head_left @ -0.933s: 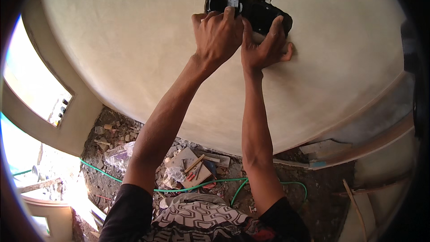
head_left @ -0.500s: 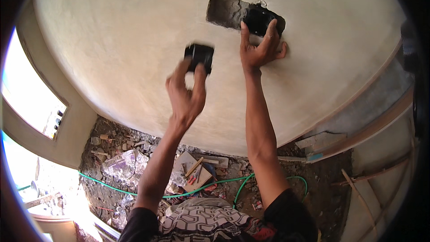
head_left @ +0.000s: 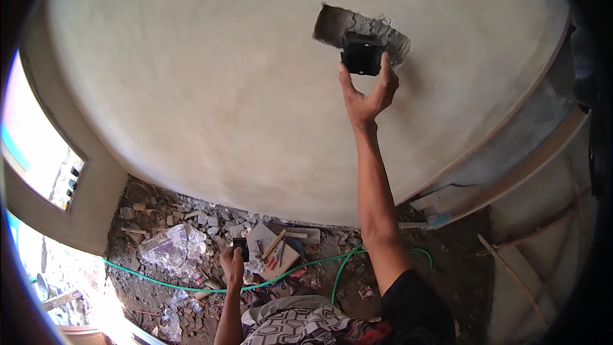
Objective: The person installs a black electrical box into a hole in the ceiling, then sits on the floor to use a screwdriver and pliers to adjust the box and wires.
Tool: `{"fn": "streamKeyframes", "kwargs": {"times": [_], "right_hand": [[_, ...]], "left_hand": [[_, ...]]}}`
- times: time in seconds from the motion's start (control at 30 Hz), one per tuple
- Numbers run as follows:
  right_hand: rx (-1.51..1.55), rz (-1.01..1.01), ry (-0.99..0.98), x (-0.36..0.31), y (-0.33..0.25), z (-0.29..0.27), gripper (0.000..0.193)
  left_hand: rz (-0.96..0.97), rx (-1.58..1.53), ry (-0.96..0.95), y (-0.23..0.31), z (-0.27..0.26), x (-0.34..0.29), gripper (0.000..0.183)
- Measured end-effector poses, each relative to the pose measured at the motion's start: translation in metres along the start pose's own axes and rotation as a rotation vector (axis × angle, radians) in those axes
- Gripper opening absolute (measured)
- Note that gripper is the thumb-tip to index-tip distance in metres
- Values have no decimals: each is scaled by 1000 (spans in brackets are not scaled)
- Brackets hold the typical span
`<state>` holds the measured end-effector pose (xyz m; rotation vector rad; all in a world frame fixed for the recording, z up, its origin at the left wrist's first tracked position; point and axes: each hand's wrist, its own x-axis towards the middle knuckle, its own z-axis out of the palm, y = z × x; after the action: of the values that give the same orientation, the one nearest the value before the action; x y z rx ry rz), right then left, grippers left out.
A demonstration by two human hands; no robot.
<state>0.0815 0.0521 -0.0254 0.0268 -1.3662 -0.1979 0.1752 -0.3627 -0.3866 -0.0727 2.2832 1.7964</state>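
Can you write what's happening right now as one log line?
left hand: holds small black box, low | right hand: holds black electrical box at wall cutout | ground: rubble, green hose

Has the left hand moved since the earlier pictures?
Yes: the left hand has moved down and away from the wall opening, toward the view's lower edge.

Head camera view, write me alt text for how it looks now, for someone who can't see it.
A person's right hand holds a black box up in front of a rough recess in a plastered wall. The left hand holds a smaller-looking black item low, above rubble-strewn ground crossed by a green hose.
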Motion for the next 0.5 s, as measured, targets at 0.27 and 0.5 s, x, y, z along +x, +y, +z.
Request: {"fn": "streamKeyframes", "kwargs": {"times": [0.27,0.5], "right_hand": [[45,-107,-341,-37,-60,-82,100],[298,114,-634,-140,-117,-142,92]], "left_hand": [[-91,145,-87,-27,23,10,33],[-269,180,-18,-111,4,-22,34]]}}
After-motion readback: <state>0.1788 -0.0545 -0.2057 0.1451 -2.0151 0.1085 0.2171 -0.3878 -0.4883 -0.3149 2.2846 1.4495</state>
